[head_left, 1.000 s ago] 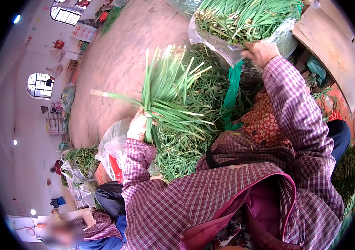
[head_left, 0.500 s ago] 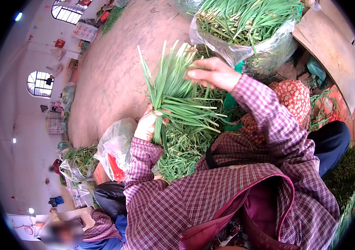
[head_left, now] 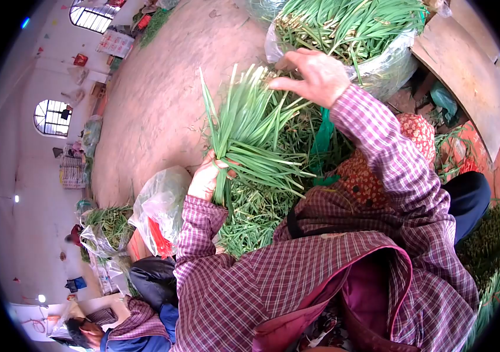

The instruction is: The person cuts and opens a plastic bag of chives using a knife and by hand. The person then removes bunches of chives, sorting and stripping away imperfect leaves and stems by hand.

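My left hand (head_left: 208,176) is wrapped round the lower end of a bunch of long green stalks (head_left: 247,123), which fan out upward and to the right. At the pale upper ends of that bunch is my right hand (head_left: 314,75), thumb and fingers apart, with nothing seen between them. Below the bunch lies a heap of loose green leaves (head_left: 253,220). Beyond my right hand, a clear plastic bag (head_left: 388,67) holds many more green stalks (head_left: 350,26).
A plastic bag with red strips (head_left: 162,205) lies left of my left sleeve. A brown board (head_left: 467,64) leans at the upper right. Another person (head_left: 138,322) sits at the lower left. Green ribbon (head_left: 323,141) hangs by the heap.
My right hand has moved from the rim of the stalk bag leftward to the upper ends of the bunch, and its fingers have opened. My left hand has shifted slightly right, still holding the bunch.
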